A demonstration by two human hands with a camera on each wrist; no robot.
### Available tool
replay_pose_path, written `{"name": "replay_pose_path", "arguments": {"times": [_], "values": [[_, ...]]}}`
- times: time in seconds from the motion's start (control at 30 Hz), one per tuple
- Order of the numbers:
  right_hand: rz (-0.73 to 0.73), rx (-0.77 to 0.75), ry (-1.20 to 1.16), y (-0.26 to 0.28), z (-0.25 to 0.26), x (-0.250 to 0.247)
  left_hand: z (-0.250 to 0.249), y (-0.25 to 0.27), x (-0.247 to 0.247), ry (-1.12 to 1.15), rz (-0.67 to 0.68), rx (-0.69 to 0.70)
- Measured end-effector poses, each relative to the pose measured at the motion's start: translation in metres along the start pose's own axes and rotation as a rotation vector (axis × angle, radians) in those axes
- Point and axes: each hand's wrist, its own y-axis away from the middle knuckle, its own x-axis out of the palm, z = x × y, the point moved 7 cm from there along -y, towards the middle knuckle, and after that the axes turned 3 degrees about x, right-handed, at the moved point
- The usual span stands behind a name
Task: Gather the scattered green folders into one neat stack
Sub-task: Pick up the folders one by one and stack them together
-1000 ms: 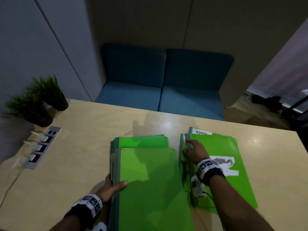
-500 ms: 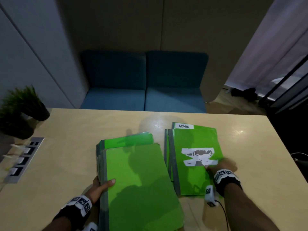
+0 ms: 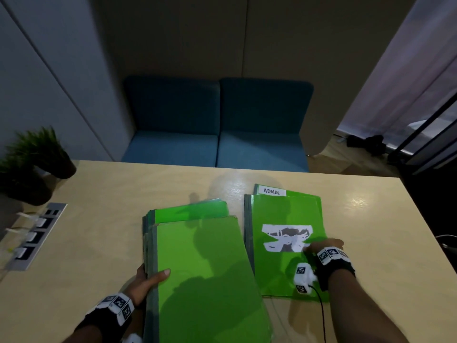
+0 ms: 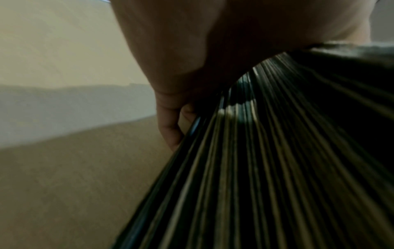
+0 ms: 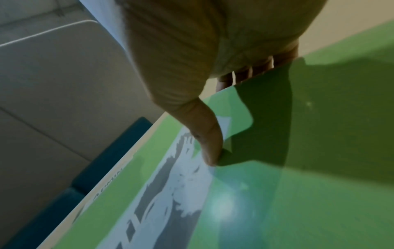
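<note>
Two piles of green folders lie side by side on the wooden table [image 3: 99,231]. The left stack [image 3: 205,276] is uneven, with lower folders poking out at the far end. My left hand [image 3: 150,278] grips its spine edge, thumb on the top cover and fingers underneath; the left wrist view shows the layered edges [image 4: 277,168]. The right pile [image 3: 284,211] carries an ADMIN tab [image 3: 271,191] and a torn white label [image 3: 286,237]. My right hand [image 3: 324,245] pinches the top folder's right edge. In the right wrist view its thumb [image 5: 209,143] is on the cover [image 5: 277,185] and its fingers [image 5: 255,67] are beneath.
Two potted plants [image 3: 34,164] stand at the table's far left corner, with a socket panel [image 3: 32,238] set into the surface nearby. A blue sofa [image 3: 217,125] sits beyond the far edge. The table's right edge runs close to the right pile.
My right hand left the spine side of the right pile and crossed to its right edge, where it now holds the top folder. My left hand kept its grip on the left stack.
</note>
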Motion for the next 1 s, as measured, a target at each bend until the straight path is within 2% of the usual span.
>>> {"name": "replay_pose_path", "arguments": {"times": [0.13, 0.2, 0.4, 0.6, 0.7, 0.87, 1.0], "values": [[0.099, 0.034, -0.154, -0.004, 0.003, -0.001, 0.002, -0.001, -0.002, -0.009, -0.002, 0.001], [0.113, -0.017, -0.233, -0.002, 0.008, -0.006, 0.005, -0.003, -0.003, -0.003, -0.004, -0.009], [-0.022, -0.152, -0.443, 0.005, 0.031, -0.026, -0.003, 0.003, 0.0, -0.025, 0.0, 0.006], [-0.131, -0.267, -0.628, 0.019, 0.047, -0.053, 0.015, -0.01, -0.007, 0.023, -0.007, -0.01], [-0.138, -0.357, -0.756, 0.03, 0.06, -0.072, 0.003, -0.002, -0.002, 0.024, -0.004, 0.018], [-0.102, -0.494, -0.742, 0.051, 0.082, -0.078, -0.008, 0.007, 0.001, -0.021, 0.008, 0.011], [-0.198, -0.549, -0.68, 0.06, 0.092, -0.084, -0.003, 0.002, -0.002, -0.002, -0.007, 0.013]]}}
